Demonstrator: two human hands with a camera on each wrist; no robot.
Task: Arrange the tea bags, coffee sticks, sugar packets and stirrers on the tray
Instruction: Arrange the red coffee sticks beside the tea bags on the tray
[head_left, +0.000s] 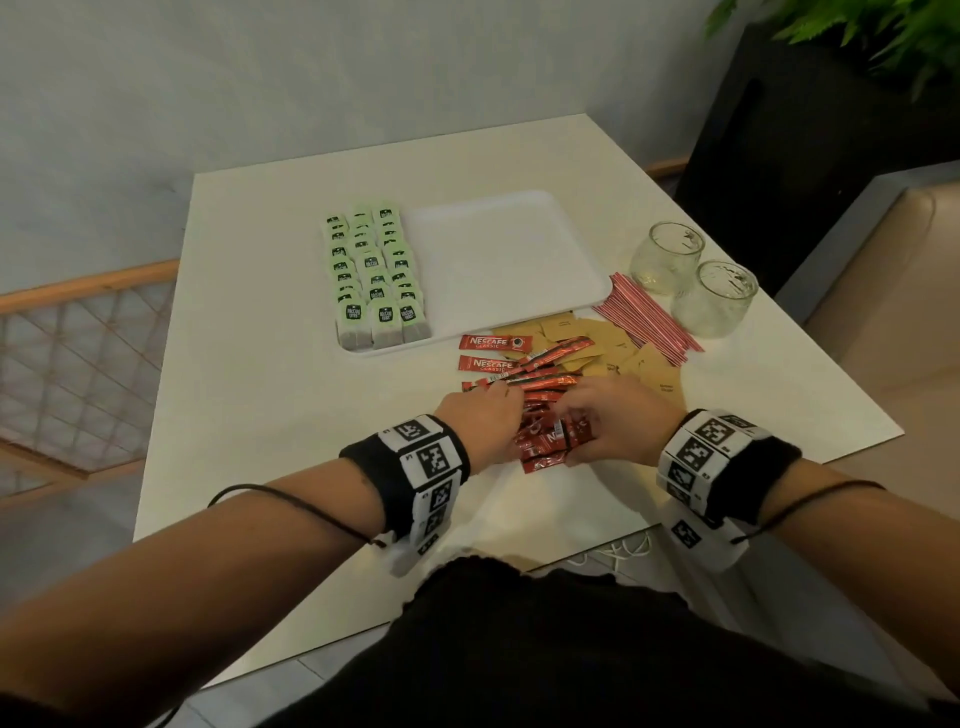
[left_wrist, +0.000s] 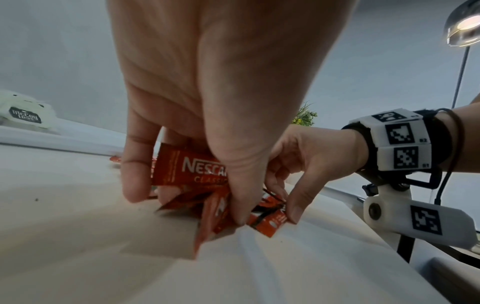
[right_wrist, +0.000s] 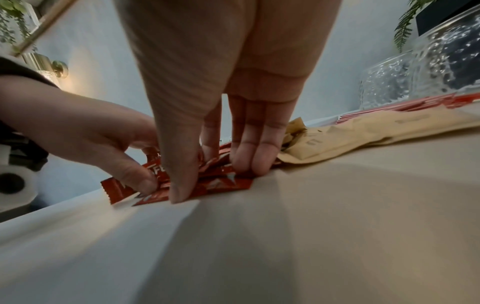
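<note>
On the table in front of the white tray (head_left: 509, 260) lies a loose pile of red coffee sticks (head_left: 524, 382). My left hand (head_left: 493, 415) and right hand (head_left: 597, 421) meet over its near end, and each pinches a bunch of sticks (left_wrist: 187, 170) between thumb and fingers. Seen from the right wrist, my right hand's fingertips (right_wrist: 249, 168) stand on the sticks (right_wrist: 223, 185). Green tea bags (head_left: 374, 275) fill the tray's left part in three rows. Brown sugar packets (head_left: 597, 338) and red-white stirrers (head_left: 644, 317) lie on the table to the right.
Two glass jars (head_left: 667, 257) (head_left: 714, 299) stand to the right of the tray, behind the stirrers. The tray's right part is bare. A dark planter (head_left: 789, 156) stands beyond the table's far right corner, and the table edge (head_left: 363, 613) is close to my body.
</note>
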